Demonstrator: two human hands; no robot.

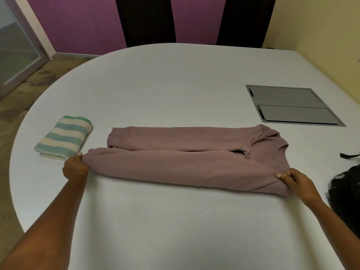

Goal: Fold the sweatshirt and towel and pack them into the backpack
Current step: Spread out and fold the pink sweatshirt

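while the striped folded towel (pixel 63 138) waits aside, the left hand (pixel 75 169) and right hand (pixel 297 180) pinch the mauve fleece sweatshirt (pixel 185 152) at both ends, apparently to keep its long fold taut.

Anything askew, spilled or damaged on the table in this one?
Nothing stands out. The striped towel lies neatly folded at the left, the left hand and right hand pinch the ends of the half-folded sweatshirt, and the backpack sits partly out of frame at the right.
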